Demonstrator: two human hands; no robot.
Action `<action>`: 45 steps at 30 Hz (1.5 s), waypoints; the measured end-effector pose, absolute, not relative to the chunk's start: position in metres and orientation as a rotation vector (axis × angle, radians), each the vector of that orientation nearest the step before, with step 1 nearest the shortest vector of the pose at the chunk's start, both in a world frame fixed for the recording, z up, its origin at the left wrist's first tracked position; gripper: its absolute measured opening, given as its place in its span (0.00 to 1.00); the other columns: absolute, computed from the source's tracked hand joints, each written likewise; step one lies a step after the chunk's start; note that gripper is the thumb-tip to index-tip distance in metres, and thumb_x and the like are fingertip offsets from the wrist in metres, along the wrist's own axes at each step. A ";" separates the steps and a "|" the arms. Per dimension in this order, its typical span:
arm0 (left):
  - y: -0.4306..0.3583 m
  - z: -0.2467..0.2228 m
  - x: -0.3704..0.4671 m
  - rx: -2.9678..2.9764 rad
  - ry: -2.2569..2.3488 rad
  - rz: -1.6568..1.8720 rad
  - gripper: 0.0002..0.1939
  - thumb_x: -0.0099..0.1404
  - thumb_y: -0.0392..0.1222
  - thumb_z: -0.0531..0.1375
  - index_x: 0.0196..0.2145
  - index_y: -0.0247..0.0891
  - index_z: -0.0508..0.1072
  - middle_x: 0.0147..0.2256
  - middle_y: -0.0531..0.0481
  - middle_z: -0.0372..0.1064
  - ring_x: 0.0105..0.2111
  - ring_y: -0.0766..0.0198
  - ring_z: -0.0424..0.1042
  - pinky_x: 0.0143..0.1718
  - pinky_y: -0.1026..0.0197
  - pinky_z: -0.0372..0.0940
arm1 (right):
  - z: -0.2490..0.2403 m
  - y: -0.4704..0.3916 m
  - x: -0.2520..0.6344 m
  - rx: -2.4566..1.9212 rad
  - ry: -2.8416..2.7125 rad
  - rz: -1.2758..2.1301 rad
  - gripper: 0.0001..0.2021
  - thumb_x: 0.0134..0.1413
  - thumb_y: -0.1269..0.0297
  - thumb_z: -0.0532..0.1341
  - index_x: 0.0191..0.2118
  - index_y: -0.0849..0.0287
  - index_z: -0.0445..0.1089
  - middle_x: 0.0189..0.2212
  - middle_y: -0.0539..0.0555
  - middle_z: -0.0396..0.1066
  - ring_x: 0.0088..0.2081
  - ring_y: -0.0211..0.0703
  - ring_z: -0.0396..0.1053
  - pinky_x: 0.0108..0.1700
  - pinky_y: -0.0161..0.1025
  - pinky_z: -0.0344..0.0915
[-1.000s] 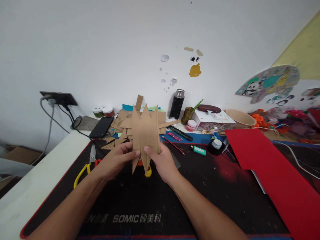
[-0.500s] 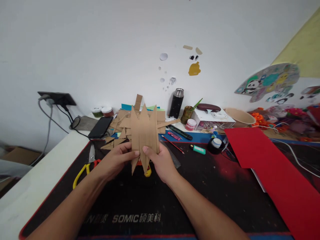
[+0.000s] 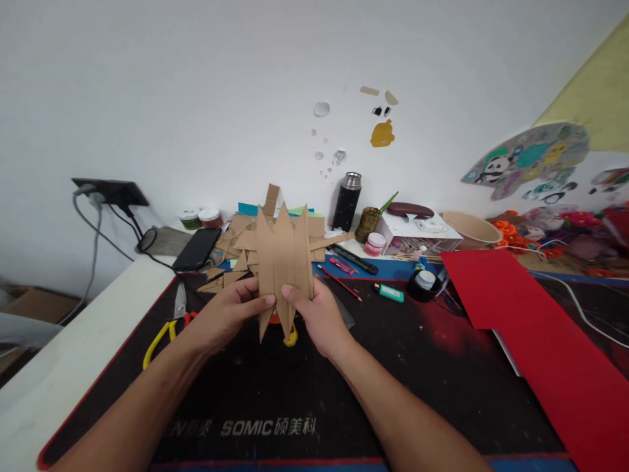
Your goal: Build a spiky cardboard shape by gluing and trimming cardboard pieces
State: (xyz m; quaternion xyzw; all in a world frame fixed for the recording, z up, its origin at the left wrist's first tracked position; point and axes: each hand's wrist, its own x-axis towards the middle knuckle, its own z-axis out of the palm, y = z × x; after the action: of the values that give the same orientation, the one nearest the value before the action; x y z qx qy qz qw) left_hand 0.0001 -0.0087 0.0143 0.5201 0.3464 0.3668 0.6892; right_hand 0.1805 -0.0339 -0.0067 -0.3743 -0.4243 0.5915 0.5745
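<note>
A brown cardboard piece (image 3: pixel 284 252) with pointed ends at top and bottom is held upright above the desk mat. My left hand (image 3: pixel 233 311) pinches its lower left edge, thumb in front. On the lower right side, my right hand (image 3: pixel 317 314) grips it, thumb pressed on the front face and the other fingers behind. Under the cardboard, a yellow and orange object (image 3: pixel 291 337) shows in part; its kind is hidden. Scissors with yellow and red handles (image 3: pixel 170 331) lie left of my left hand. Cardboard scraps (image 3: pixel 236 239) are heaped behind the held piece.
On the black mat (image 3: pixel 393 380) lie a red pencil (image 3: pixel 340 283), a teal cutter (image 3: pixel 389 293) and a partly covered ruler (image 3: pixel 346 313). A black flask (image 3: pixel 347 202) stands by the wall. Red sheets (image 3: pixel 531 334) cover the right side. A phone (image 3: pixel 197 250) rests at left.
Almost nothing differs. Both hands keep the same hold on the cardboard piece, and the view has shifted very slightly.
</note>
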 end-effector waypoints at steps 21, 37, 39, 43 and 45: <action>-0.009 0.018 -0.004 1.190 0.740 0.711 0.23 0.54 0.46 0.79 0.47 0.40 0.84 0.44 0.44 0.85 0.43 0.51 0.82 0.52 0.52 0.72 | -0.007 -0.033 0.180 -0.871 -0.907 1.458 0.22 0.50 0.52 0.75 0.48 0.57 0.79 0.47 0.58 0.83 0.48 0.55 0.80 0.56 0.51 0.72; -0.010 0.017 -0.004 1.187 0.796 0.727 0.20 0.57 0.51 0.77 0.43 0.38 0.83 0.35 0.47 0.82 0.36 0.56 0.78 0.44 0.55 0.71 | -0.011 -0.033 0.178 -0.887 -0.880 1.500 0.24 0.48 0.49 0.76 0.46 0.58 0.78 0.40 0.56 0.83 0.40 0.53 0.80 0.46 0.47 0.74; -0.010 0.016 -0.003 1.207 0.805 0.727 0.19 0.57 0.50 0.77 0.43 0.38 0.83 0.36 0.47 0.82 0.37 0.55 0.78 0.44 0.55 0.71 | -0.012 -0.033 0.178 -0.894 -0.885 1.492 0.24 0.48 0.49 0.76 0.47 0.58 0.78 0.40 0.56 0.83 0.41 0.52 0.80 0.46 0.47 0.74; -0.009 0.014 -0.002 1.197 0.819 0.721 0.21 0.55 0.48 0.77 0.44 0.38 0.82 0.40 0.45 0.83 0.39 0.54 0.79 0.47 0.54 0.71 | -0.015 -0.032 0.178 -0.907 -0.884 1.499 0.25 0.48 0.47 0.76 0.47 0.58 0.78 0.40 0.56 0.83 0.41 0.53 0.80 0.48 0.49 0.74; -0.009 0.013 -0.002 1.189 0.815 0.708 0.22 0.55 0.49 0.77 0.45 0.38 0.82 0.42 0.44 0.84 0.41 0.52 0.79 0.48 0.52 0.71 | -0.016 -0.032 0.178 -0.923 -0.892 1.491 0.25 0.47 0.47 0.76 0.47 0.58 0.78 0.40 0.56 0.83 0.40 0.53 0.80 0.48 0.49 0.74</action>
State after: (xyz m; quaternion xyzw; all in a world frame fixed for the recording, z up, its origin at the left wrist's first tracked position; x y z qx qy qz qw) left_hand -0.0023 -0.0088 0.0128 0.5326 0.3650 0.3173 0.6946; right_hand 0.1776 -0.0321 -0.0163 -0.3906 -0.3774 0.6308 0.5541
